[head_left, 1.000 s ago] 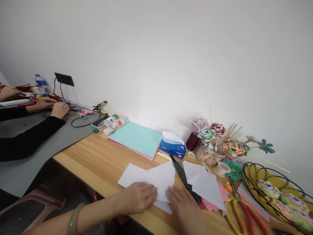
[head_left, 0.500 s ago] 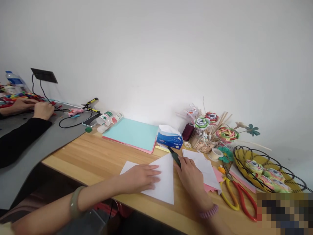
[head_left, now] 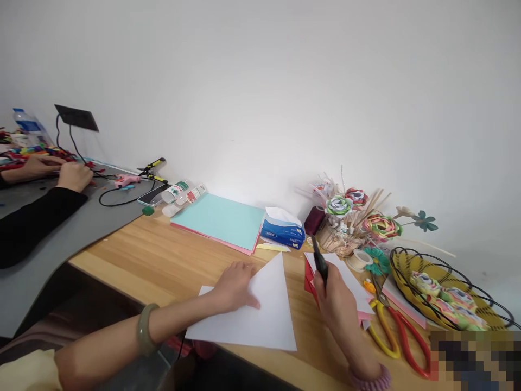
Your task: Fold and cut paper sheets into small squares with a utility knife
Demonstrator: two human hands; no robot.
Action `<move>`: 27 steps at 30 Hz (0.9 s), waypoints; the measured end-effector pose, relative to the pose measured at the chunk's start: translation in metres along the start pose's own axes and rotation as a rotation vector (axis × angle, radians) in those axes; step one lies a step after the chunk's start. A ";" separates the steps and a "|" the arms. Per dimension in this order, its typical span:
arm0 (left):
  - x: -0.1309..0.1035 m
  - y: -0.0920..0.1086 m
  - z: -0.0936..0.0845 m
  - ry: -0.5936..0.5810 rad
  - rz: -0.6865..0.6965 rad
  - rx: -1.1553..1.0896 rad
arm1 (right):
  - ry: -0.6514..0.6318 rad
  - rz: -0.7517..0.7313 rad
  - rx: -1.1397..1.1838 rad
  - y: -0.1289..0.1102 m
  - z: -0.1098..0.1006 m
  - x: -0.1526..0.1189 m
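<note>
A sheet of white paper (head_left: 271, 312), seemingly folded, lies at the table's front edge with one corner pointing away from me. My left hand (head_left: 234, 288) rests on its left part, thumb spread away from the fingers. In my right hand (head_left: 337, 296) is a dark knife-like tool (head_left: 320, 262), its narrow end pointing up and away; its exact kind is hard to make out. That hand is right of the sheet, over a stack of white paper (head_left: 356, 285) with red and pink sheets beneath.
Behind are light-blue paper (head_left: 222, 220), a tissue pack (head_left: 283, 231) and plastic bottles (head_left: 177, 193). Paper flowers (head_left: 380, 225), scissors (head_left: 386, 328) and a yellow basket (head_left: 401, 282) stand right. At left, another person's hands (head_left: 75, 175) work near a pink glue gun (head_left: 126, 180).
The white sheet has turned and slid nearer the front edge. My left hand has moved left and its thumb has spread. My right hand has moved right with the dark tool.
</note>
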State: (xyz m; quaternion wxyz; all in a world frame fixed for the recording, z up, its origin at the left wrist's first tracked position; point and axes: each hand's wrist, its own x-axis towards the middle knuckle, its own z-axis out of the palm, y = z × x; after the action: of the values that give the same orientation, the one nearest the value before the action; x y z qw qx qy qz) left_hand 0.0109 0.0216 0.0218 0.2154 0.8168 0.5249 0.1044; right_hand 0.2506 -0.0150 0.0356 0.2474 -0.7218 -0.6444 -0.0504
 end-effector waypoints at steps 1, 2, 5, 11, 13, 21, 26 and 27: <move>-0.001 -0.001 0.001 -0.004 -0.002 -0.011 | 0.007 0.026 0.041 0.002 -0.003 0.000; -0.002 -0.002 0.002 -0.003 0.005 -0.019 | 0.011 0.051 0.082 0.004 -0.005 0.001; -0.003 -0.005 0.006 0.036 0.061 -0.030 | 0.008 0.110 0.207 0.007 -0.013 0.001; 0.030 -0.013 0.000 0.194 0.154 -0.015 | -0.118 0.137 0.378 0.005 -0.030 -0.006; 0.044 -0.014 -0.004 0.252 0.162 0.002 | -0.209 0.127 0.396 0.005 -0.034 -0.010; 0.054 -0.013 -0.005 0.036 0.606 0.082 | -0.385 0.103 0.278 0.025 -0.026 -0.019; 0.061 -0.025 0.004 -0.080 0.680 0.155 | -0.400 0.074 0.112 0.025 -0.019 -0.018; 0.062 -0.027 0.006 -0.087 0.680 0.165 | -0.403 0.054 0.085 0.023 -0.018 -0.019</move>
State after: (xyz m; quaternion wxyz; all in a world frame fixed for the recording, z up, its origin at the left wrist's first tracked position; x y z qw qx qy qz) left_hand 0.0178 0.0854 0.0008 0.1239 0.9632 0.2199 0.0924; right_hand 0.2743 -0.0404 0.0368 0.1451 -0.7233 -0.6627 0.1288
